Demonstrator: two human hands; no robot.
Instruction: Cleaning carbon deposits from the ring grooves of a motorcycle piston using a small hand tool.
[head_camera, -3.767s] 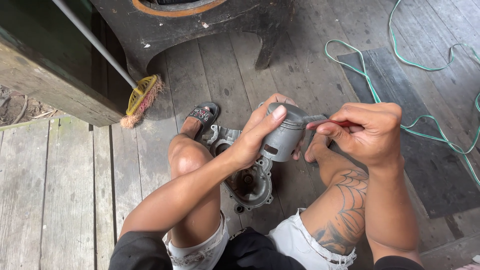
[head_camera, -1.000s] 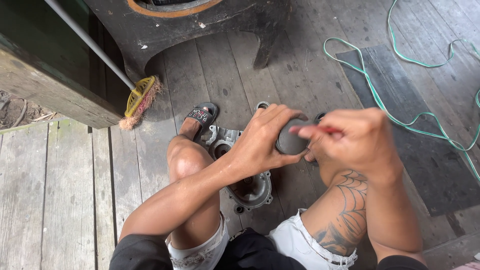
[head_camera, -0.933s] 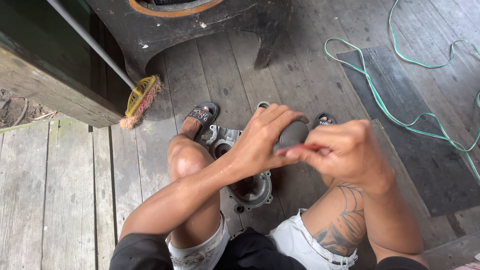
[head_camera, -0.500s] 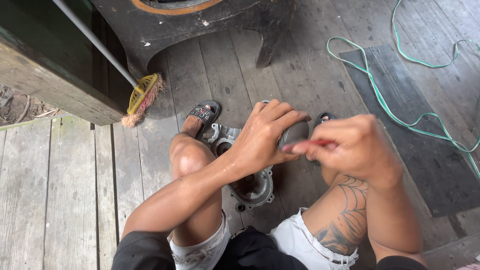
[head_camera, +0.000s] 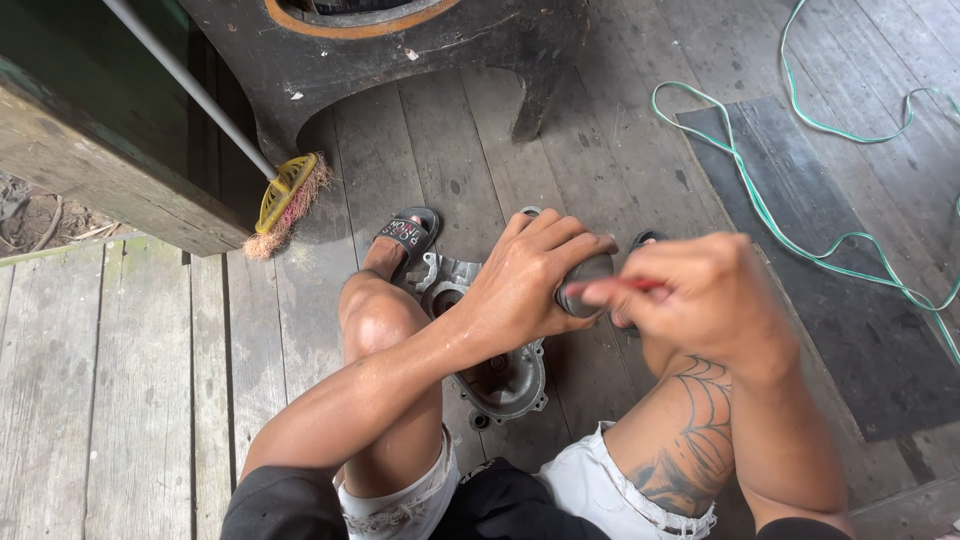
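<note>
Weathered grey plank floor (head_camera: 140, 400): left hand (head_camera: 520, 285) closed round a small grey cylindrical metal part (head_camera: 585, 285) above the knees, right hand (head_camera: 705, 300) pinching a thin red tool (head_camera: 625, 286) against it; mid-working, steady holding needed next.

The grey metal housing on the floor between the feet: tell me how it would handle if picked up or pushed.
The metal housing looks like a thick casting, so probably stiff and heavy for its size. Its flat flange lies on the wooden floor, so a push would likely make it slide and scrape, not roll. Dark, possibly oily patches suggest a slippery hold, though that is hard to confirm.
</note>
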